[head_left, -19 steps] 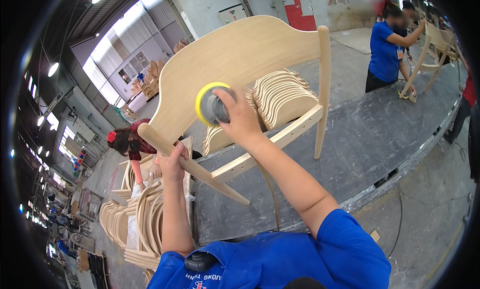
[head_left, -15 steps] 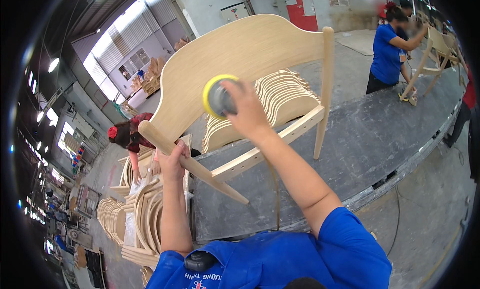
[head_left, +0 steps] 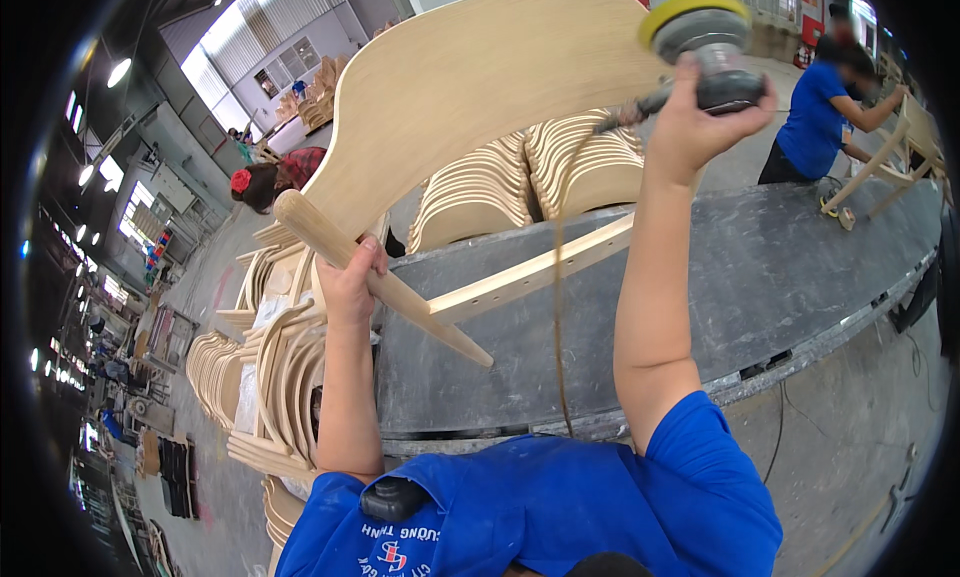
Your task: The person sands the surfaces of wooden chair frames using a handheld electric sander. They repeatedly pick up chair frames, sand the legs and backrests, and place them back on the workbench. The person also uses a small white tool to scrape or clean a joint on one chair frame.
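A pale wooden chair frame (head_left: 480, 82) with a broad curved backrest stands tilted over the dark bench. My left hand (head_left: 350, 279) is wrapped round its left rear leg (head_left: 425, 305), just below the backrest. Raised at the upper right, my right hand (head_left: 700, 127) grips a round orbital sander (head_left: 712, 49) with a yellow-edged pad turned up and away from me. The sander is at the backrest's right end; whether the pad touches the wood I cannot tell. From the sander a thin hose (head_left: 560, 307) hangs down toward my body. The frame's right leg is hidden behind my arm and the sander.
Two stacks of curved wooden panels (head_left: 470, 192) stand behind the chair frame. More curved chair parts (head_left: 285, 367) are piled left of the bench (head_left: 480, 402), where another person (head_left: 290, 172) bends. Farther right, a person in blue (head_left: 815, 117) works on another chair (head_left: 895, 157).
My right hand has carried the sander from the middle of the backrest up and right, turning its pad upward. My left hand keeps its hold, and the frame sits higher in view.
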The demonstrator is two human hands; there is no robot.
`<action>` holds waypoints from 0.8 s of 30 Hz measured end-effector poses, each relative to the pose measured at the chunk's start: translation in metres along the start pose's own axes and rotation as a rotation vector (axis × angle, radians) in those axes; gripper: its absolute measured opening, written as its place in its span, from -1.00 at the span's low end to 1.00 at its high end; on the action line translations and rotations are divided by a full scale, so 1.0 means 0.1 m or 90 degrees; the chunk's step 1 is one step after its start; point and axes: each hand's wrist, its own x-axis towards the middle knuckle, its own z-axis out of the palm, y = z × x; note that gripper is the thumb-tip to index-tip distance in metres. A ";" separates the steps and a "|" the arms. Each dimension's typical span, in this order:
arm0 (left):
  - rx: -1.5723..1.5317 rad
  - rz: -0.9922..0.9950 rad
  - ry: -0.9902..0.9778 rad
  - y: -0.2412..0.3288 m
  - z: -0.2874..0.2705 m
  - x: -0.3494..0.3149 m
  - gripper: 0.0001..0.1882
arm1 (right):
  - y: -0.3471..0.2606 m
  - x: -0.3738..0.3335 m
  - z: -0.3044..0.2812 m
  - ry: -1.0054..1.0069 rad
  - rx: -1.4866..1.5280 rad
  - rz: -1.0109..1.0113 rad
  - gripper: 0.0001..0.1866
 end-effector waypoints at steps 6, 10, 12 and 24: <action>-0.016 0.010 -0.010 0.00 0.02 -0.05 -0.82 | -0.11 0.37 0.01 0.117 0.293 0.152 -0.23; 0.007 0.015 0.001 -0.01 0.04 -0.07 -0.81 | -0.30 0.32 -0.47 -0.169 0.138 0.203 -0.13; 0.017 0.024 0.006 -0.02 0.07 -0.09 -0.80 | -0.36 0.19 -0.89 -0.286 0.089 0.275 -0.11; -0.101 -0.049 -0.111 -0.26 -0.12 0.03 -0.39 | 0.35 -0.21 -3.11 -0.211 0.231 0.715 -0.38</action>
